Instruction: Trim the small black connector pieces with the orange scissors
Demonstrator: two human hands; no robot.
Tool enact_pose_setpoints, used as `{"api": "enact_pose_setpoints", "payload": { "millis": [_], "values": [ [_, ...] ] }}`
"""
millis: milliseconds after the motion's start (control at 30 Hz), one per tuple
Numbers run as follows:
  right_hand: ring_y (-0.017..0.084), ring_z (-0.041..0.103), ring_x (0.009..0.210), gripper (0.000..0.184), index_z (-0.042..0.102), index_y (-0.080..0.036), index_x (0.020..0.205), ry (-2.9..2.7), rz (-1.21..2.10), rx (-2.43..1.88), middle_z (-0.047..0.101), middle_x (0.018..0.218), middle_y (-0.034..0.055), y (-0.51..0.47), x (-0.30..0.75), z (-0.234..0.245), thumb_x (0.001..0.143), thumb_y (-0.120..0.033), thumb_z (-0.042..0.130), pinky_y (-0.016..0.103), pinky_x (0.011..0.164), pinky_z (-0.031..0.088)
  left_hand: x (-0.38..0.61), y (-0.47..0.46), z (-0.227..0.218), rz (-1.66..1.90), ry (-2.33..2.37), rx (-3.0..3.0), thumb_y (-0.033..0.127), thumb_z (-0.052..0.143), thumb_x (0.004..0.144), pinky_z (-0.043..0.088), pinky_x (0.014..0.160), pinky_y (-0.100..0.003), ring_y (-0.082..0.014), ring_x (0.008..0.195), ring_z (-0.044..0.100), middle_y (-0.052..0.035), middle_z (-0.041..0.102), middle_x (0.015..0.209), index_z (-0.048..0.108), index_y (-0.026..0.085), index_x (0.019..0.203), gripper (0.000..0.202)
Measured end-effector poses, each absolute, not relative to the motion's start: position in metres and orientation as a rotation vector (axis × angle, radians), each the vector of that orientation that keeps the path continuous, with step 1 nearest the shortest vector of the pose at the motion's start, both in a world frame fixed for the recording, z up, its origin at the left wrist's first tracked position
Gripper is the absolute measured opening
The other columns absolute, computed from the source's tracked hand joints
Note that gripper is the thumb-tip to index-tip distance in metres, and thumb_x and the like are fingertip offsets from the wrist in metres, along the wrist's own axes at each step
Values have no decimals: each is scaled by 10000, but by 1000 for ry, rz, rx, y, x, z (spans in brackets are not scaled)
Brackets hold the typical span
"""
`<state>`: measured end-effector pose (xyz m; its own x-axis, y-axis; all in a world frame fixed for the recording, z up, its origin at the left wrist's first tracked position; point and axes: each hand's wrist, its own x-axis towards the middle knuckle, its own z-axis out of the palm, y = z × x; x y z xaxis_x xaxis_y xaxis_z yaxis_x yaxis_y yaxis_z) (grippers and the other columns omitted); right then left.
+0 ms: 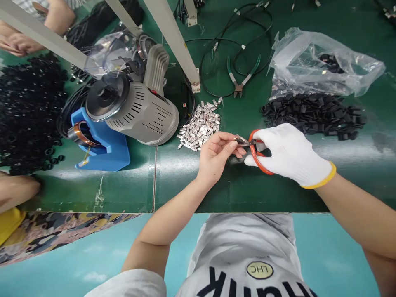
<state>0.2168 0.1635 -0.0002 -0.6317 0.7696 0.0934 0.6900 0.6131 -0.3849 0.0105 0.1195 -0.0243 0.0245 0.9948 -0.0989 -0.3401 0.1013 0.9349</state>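
Observation:
My right hand (291,153), in a white glove with a yellow cuff, grips red-handled pliers (255,153) over the green table. My bare left hand (216,156) pinches a small metal piece (239,140) at the pliers' jaws. Just left of my left hand lies a pile of small silver metal shells (200,123). A heap of small black plastic parts (312,115) lies just beyond my right hand.
A grey machine (136,109) stands on a blue base (105,148) at the left. Green-handled pliers (243,76) and black cables (222,49) lie farther back. A clear plastic bag (321,62) sits at the back right. Black rings (27,111) cover the far left. Other people's hands (18,41) show at the left edge.

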Motion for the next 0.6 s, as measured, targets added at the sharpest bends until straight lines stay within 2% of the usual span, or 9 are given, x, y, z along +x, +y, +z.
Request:
{"api": "enact_pose_setpoints", "payload": {
  "millis": [200, 400, 600],
  "values": [
    [193, 567, 648, 423, 641, -187, 992, -2605, 469, -1190, 704, 775, 34, 165, 216, -1, 839, -578, 691, 309, 671, 300, 14, 118, -23, 1297, 987, 846, 378, 808, 847, 586, 660, -262, -123, 706, 714, -38, 752, 922, 650, 176, 931, 270],
    [201, 579, 660, 484, 652, -173, 1030, -2588, 444, -1169, 710, 795, 46, 165, 218, -2, 832, -611, 702, 314, 682, 297, 13, 118, -24, 1297, 987, 867, 397, 802, 851, 585, 659, -277, -133, 700, 712, -41, 747, 881, 649, 176, 935, 282],
    [208, 605, 673, 457, 650, -180, 1025, -2601, 463, -1177, 716, 795, 42, 165, 217, -4, 836, -594, 694, 316, 683, 308, 14, 118, -24, 1289, 1004, 869, 417, 800, 850, 588, 665, -278, -128, 692, 708, -38, 741, 882, 651, 176, 936, 296]
  ]
}}
